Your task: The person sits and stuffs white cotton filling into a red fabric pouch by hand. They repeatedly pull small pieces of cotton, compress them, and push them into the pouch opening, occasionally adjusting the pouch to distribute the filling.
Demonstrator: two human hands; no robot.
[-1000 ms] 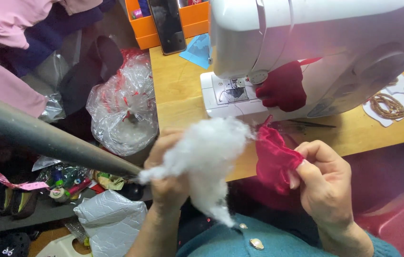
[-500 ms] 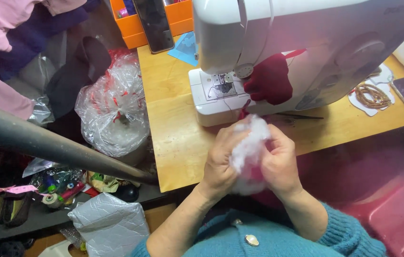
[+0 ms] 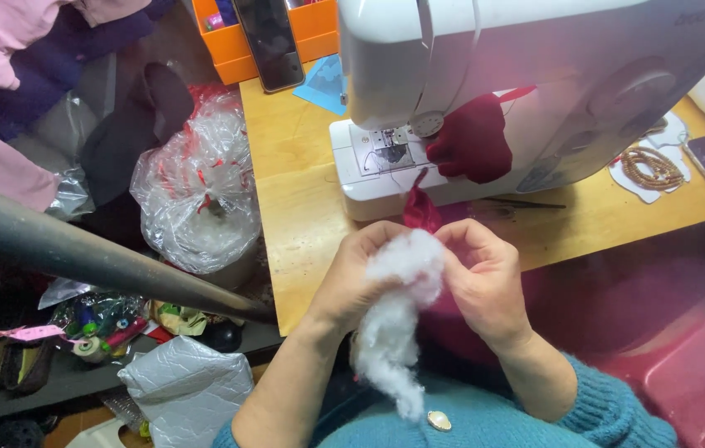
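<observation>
A tuft of white stuffing (image 3: 398, 315) hangs between both hands over the lap, its top bunched at the fingertips. The left hand (image 3: 352, 278) is curled around it; the right hand (image 3: 485, 278) pinches it against a red cloth (image 3: 420, 209), mostly hidden behind stuffing and fingers. Beyond, on the bench (image 3: 298, 207), stands a white sewing machine (image 3: 518, 75), cut off at the top. A clear plastic bag (image 3: 199, 195) sits left of the bench.
</observation>
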